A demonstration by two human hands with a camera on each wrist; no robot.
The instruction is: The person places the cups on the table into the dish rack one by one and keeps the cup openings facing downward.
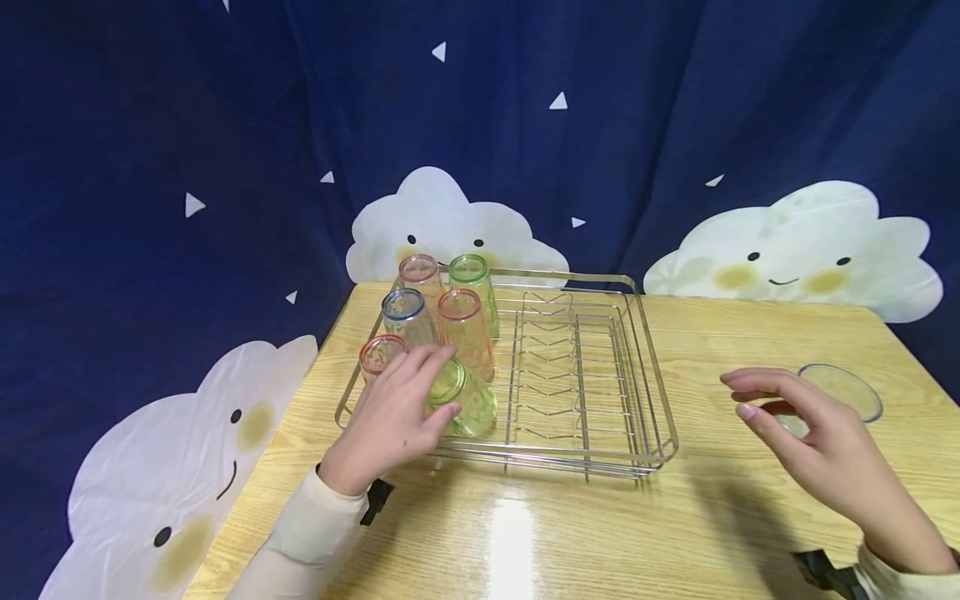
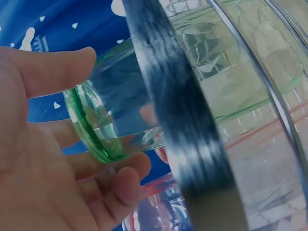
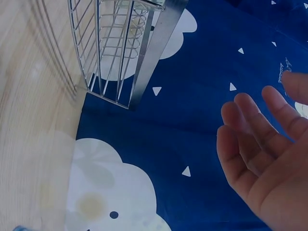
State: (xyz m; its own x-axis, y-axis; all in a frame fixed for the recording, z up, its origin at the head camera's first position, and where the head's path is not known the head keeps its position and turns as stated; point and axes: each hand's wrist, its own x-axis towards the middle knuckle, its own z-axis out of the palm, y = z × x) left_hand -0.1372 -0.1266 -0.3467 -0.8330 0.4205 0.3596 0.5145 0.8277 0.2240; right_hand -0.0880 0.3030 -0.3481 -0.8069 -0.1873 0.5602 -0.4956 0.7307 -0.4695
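Observation:
My left hand [image 1: 397, 417] is at the front left of a metal wire rack [image 1: 657, 367], its thumb and fingers curled round the base end of a green glass [image 1: 474, 408]. In the left wrist view, the thumb lies at the thick green ring and the other fingers curve beneath it. This glass stands upside down in the rack, partly hidden by the hand. My right hand [image 1: 821, 446] hovers over the table to the right, fingers loosely bent and holding nothing. Behind it is a clear glass with a blue rim [image 1: 851, 398], partly covered by the hand.
Upside-down glasses fill the rack's left side: a pink glass [image 1: 422, 279], another green glass [image 1: 480, 287], a blue-ringed glass [image 1: 408, 321], an orange glass [image 1: 471, 346] and a red-ringed glass [image 1: 381, 357]. Wire dividers [image 1: 547, 375] run along its middle. A dark blue curtain [image 1: 600, 125] hangs behind the table.

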